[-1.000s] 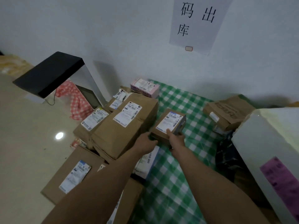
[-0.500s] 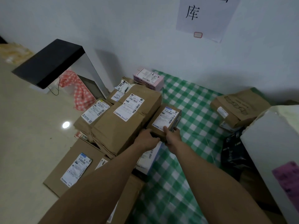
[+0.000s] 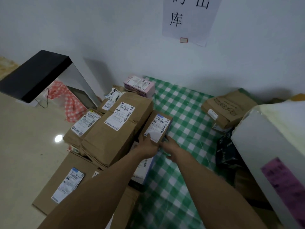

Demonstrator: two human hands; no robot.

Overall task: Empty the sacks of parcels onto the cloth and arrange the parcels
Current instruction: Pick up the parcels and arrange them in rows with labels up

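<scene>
A small brown box (image 3: 158,124) with a white label lies on the green checked cloth (image 3: 189,113), its left side against a big brown paper parcel (image 3: 115,129). My left hand (image 3: 146,146) grips the box's near left corner, fingers over the label. At the near right corner, my right hand (image 3: 170,146) holds the box's side. More labelled brown parcels (image 3: 84,124) are stacked to the left. A flat cardboard parcel (image 3: 66,179) lies nearest, partly under my left arm.
A pink box (image 3: 140,85) sits at the cloth's far corner by the wall. A brown paper parcel (image 3: 231,108), a black bag (image 3: 226,151) and a large white sack (image 3: 272,146) fill the right. A black-topped stand (image 3: 36,75) and red checked cloth (image 3: 69,103) are at left.
Both hands have drawn the small box a little nearer and leftward, up against the big brown parcel. The other parcels have not moved.
</scene>
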